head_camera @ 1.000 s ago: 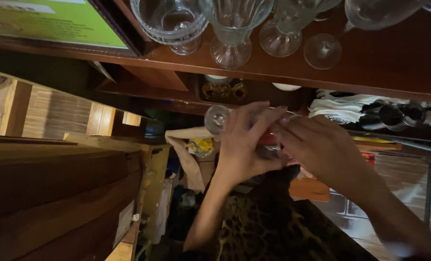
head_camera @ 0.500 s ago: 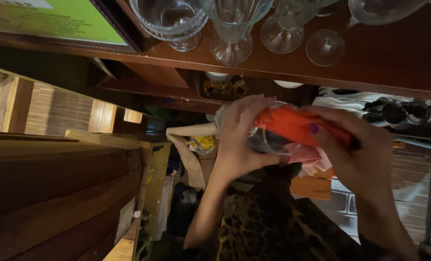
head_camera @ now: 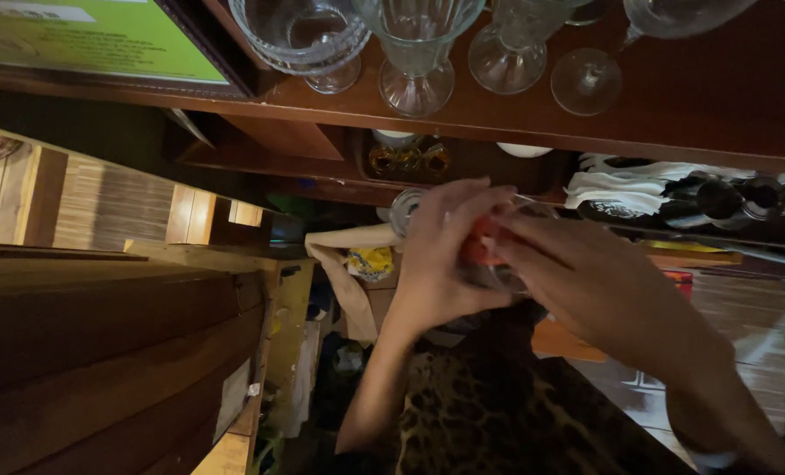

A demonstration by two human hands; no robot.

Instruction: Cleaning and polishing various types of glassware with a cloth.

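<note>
My right hand (head_camera: pixel 586 281) pushed the orange cloth (head_camera: pixel 479 246) into the glass (head_camera: pixel 498 264); only a scrap shows now. My left hand (head_camera: pixel 441 255) is wrapped tight round the glass, right fingers pinching cloth inside.

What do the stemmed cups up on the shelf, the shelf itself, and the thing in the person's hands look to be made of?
The stemmed cups look like clear glass: see-through, with bright glints. The shelf looks like dark reddish wood with a smooth, slightly glossy finish. The left hand and right hand hold a clear glass, partly hidden, with an orange-red cloth that looks soft; its fabric can't be told.
</note>
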